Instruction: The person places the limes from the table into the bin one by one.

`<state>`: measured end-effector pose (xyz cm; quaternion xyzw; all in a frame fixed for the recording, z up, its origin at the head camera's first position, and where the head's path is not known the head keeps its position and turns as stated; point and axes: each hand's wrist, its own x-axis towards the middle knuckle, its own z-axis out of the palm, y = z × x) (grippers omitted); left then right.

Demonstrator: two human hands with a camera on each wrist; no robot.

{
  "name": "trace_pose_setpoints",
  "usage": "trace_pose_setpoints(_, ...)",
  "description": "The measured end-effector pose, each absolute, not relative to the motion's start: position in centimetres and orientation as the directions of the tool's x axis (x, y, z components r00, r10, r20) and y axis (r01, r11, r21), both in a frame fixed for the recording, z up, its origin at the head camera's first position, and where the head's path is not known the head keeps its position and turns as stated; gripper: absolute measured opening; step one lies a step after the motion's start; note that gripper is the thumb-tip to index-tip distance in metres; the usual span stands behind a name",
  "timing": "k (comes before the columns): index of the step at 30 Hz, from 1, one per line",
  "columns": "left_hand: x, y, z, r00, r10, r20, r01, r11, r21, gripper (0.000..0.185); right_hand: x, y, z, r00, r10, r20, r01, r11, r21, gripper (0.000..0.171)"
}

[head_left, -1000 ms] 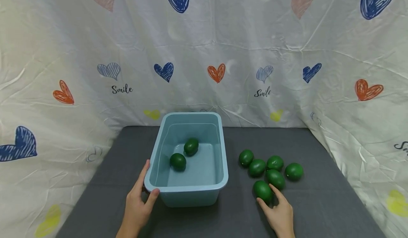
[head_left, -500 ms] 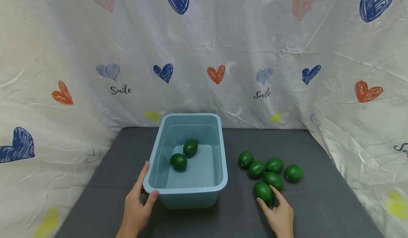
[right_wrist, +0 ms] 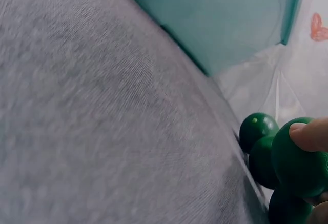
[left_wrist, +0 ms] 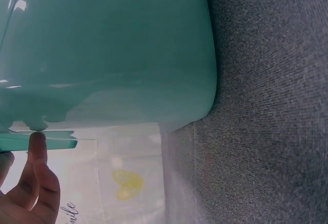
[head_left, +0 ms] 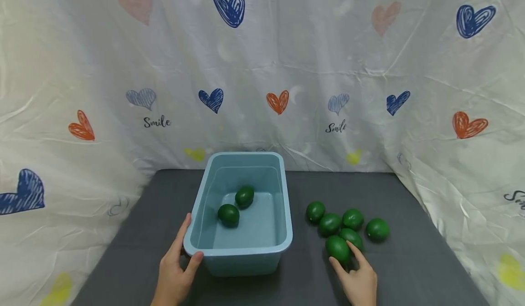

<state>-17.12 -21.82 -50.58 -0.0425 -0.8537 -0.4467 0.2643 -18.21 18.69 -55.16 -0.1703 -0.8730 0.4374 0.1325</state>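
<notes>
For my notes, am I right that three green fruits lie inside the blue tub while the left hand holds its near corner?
Not quite: the head view shows two green fruits in the blue tub, not three. The left hand does hold its near corner.

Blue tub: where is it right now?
In the head view the blue tub sits left of centre on the grey table, left hand holding its near-left corner, the loose green fruit cluster to its right.

Both hands, left hand (head_left: 175, 272) and right hand (head_left: 360, 282), are bare, with no sleeves, rings or watch visible.
</notes>
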Motion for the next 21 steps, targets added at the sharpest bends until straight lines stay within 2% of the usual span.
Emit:
trace_pose_setpoints(11, -17.2, -21.9, -50.7, -0.83, -0.177, 0.528, 0.33, 0.607, 0.723, 0.086, -18.9, 17.8, -54.2, -0.899, 0.404, 0.169, 0.081, 0.532, -0.843, 0.066)
trace_pose_setpoints(21, -17.3, -21.8, -50.7, -0.842, -0.17, 0.513, 0.323, 0.603, 0.73, 0.085, -19.1, 17.4, -53.6, -0.888, 0.408, 0.211, 0.038, 0.523, -0.852, 0.065)
